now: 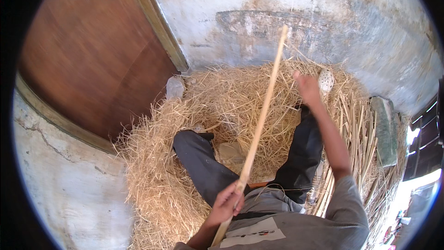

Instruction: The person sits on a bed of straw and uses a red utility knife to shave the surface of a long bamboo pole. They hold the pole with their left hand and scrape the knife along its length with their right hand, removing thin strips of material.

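Note:
A long pale bamboo strip (262,122) slants from beside my body up toward the wall. My left hand (226,202) is wrapped round its lower part, close to my waist. Out ahead, my right hand (307,87) is raised on the right of the strip, apart from it. Its fingers look curled, with the thumb up; what they hold, if anything, is hidden and slightly blurred. Just right of that hand lies a white sandal-like thing with dark holes (326,80). An orange-brown bar (259,185) crosses my lap, partly covered.
Loose straw-like shavings (162,176) are heaped around my bent legs. Long split strips (344,125) lie along my right, beside a greenish slab (385,132). A stone-like block (230,152) sits between my legs. A brown door (97,51) and stained wall (296,23) stand ahead.

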The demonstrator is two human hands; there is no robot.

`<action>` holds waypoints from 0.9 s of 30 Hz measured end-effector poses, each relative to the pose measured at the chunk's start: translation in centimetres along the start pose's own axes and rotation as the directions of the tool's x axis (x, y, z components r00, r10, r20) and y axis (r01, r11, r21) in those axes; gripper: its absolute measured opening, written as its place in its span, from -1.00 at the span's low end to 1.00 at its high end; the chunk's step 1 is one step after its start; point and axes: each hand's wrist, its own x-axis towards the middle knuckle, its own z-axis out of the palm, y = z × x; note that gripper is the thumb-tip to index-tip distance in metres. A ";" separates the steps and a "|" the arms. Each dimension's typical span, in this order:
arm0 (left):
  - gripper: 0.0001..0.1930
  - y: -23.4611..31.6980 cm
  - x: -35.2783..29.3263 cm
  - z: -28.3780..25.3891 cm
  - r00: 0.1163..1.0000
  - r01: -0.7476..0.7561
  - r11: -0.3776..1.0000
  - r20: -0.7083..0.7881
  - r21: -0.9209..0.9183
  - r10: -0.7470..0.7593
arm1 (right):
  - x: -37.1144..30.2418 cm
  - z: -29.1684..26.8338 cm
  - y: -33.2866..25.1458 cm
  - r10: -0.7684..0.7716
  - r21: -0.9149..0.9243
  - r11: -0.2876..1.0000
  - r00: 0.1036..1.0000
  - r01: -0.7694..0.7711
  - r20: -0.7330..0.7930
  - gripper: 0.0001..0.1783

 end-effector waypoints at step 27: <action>-0.59 0.7 0.6 -0.3 0.989 -0.134 0.986 0.046 -0.096 0.139 | -7.8 4.9 -6.2 -0.642 -0.072 0.763 0.766 0.642 0.032 -0.20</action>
